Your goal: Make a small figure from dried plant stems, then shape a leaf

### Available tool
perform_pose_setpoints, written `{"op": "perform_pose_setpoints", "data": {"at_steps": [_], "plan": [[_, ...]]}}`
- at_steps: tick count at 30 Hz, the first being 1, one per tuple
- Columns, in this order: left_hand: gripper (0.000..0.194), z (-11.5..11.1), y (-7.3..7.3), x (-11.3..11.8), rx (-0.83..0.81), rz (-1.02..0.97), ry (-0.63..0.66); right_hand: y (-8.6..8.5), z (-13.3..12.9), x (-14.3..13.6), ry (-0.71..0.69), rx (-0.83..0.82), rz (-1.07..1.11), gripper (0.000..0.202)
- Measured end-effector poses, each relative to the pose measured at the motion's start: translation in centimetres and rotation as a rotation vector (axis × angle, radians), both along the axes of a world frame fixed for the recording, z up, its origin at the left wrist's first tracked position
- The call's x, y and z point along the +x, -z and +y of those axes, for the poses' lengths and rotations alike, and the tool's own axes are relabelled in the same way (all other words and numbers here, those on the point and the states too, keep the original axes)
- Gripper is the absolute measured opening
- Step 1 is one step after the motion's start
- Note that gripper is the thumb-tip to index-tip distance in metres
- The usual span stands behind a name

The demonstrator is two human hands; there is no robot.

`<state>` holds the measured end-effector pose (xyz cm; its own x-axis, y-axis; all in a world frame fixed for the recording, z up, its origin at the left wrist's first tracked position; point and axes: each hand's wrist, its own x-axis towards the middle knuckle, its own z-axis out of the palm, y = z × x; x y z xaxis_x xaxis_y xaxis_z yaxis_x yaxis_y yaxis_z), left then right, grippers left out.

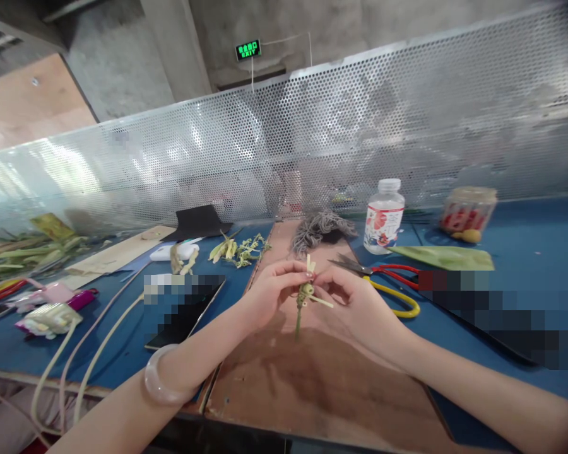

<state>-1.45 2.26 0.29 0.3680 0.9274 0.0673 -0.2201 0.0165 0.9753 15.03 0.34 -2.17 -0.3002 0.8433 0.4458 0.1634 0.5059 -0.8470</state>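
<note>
Over the brown board, a small woven figure of pale green leaf strips is held up between my two hands. Fingers of my left hand pinch its upper left side. My right hand has its fingertips closed at the upper right of the weave, beside a loose strip that sticks out to the right. Another strip end points up, and a green stem hangs below. Just right of my right hand lie scissors with red handles and a yellow-handled pair.
Behind stand a white-capped plastic bottle, a jar and a heap of grey cord. A long green leaf lies right. Left are a dark tablet-like device, cables and cut leaves. A perforated metal screen closes the back.
</note>
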Motion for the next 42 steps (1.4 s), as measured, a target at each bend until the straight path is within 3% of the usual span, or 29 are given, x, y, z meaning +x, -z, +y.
{"op": "perform_pose_setpoints", "data": {"at_steps": [6, 12, 20, 27, 31, 37, 42], "plan": [[0.012, 0.2, 0.2, -0.1, 0.014, 0.024, 0.031, -0.1, 0.3, 0.4, 0.032, 0.084, -0.125, 0.006], [0.018, 0.5, 0.6, -0.3, 0.03, 0.025, 0.07, 0.0, 0.7, 0.8, 0.105, 0.316, -0.271, 0.017], [0.02, 0.2, 0.2, -0.4, -0.004, 0.034, 0.107, 0.1, 1.4, 1.4, 0.097, 0.66, -0.41, 0.009], [0.023, 0.0, -0.1, -0.8, 0.089, 0.17, 0.108, 0.1, 2.4, 2.5, 0.168, 1.017, -0.595, 0.024], [0.022, -0.3, -0.6, -0.6, 0.128, 0.255, 0.108, -0.2, 2.8, 3.2, 0.154, 1.126, -0.775, 0.023], [0.022, -0.3, -0.7, -0.5, 0.282, 0.353, 0.121, -0.6, 3.1, 3.6, 0.076, 1.106, -0.726, 0.025], [0.014, -0.1, -0.5, -0.9, 0.483, 0.433, -0.005, -0.4, 3.1, 3.4, 0.161, 0.795, -0.437, 0.017]]}}
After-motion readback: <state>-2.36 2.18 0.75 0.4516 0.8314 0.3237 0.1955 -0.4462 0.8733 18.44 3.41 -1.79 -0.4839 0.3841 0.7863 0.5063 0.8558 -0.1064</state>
